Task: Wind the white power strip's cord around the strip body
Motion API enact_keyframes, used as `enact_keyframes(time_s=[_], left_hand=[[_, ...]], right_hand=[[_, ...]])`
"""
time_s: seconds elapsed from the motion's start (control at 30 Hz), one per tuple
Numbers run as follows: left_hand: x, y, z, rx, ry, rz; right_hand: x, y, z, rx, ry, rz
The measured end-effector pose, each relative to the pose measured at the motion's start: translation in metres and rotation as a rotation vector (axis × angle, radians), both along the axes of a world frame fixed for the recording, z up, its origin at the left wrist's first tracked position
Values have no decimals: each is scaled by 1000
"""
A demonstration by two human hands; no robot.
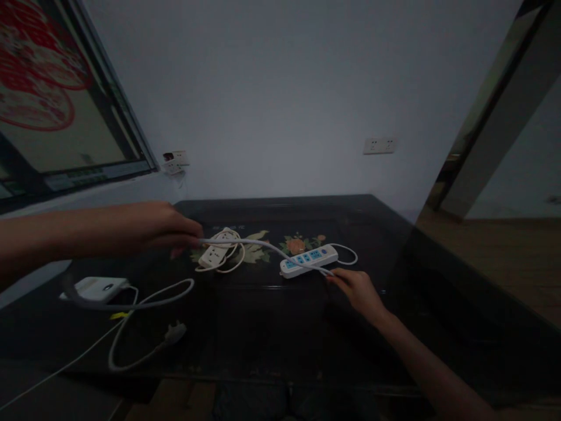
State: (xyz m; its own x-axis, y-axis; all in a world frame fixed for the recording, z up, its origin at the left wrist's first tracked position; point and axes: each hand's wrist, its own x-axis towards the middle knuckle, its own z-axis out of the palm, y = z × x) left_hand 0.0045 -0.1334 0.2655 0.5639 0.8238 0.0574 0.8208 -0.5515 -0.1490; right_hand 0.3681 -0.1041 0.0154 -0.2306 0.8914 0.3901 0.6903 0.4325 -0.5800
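The left hand [184, 234], coming in from the left edge of the frame, has its fingers closed on a pale cord [258, 241] a little left of the centre, though the fingertips are blurred. The right hand [354, 287], reaching up from the lower right, pinches the cord between thumb and fingers right of the centre, where two strands seem to lie together. Between the two hands the cord stretches across the middle of the frame, passing in front of a white power strip with blue sockets [313, 259], which lies on the dark table [272, 333] near the right hand; a loop of cable bends round by the strip's right end. Just beside the left hand, left of centre, lies a cream power strip [214, 255] with its own thin cable looped over it, close to the flower print [296, 246] on the tabletop. In the lower left sit a white box [100, 288], a small yellow piece [118, 316] and a plug [176, 332], with loose curves of cable around them. Behind, sockets [379, 145] show on the wall [272, 105], and a window [105, 126] with red decorations [37, 64] fills the upper left
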Motion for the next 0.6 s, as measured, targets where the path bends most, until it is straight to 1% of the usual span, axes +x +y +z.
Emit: enact_keyframes(time_s=[0.07,0.1,0.13,0.17,0.23,0.3,0.37,0.5,0.53,0.6], left_hand=[[3,-2,3,-412,-31,-31],[5,-2,6,-544,-75,-38],[6,-2,9,-576,-129,-40],[7,0,12,-563,-178,-49],[11,6,18,-452,-271,-82],[18,15,25,-272,-341,-124],[29,23,32,-57,-351,-181],[54,33,50,460,-213,-332],[60,35,56,563,-170,-379],[69,37,69,669,-79,-484]], right_hand=[[1,3,3,20,55,-34],[1,4,5,32,80,-51],[2,6,8,42,103,-62],[2,9,11,53,126,-72],[1,13,18,76,177,-83],[-1,17,24,92,235,-78],[-2,21,28,94,294,-71],[-4,24,31,63,397,-67],[-4,24,31,56,410,-67],[-4,24,31,46,421,-63]])
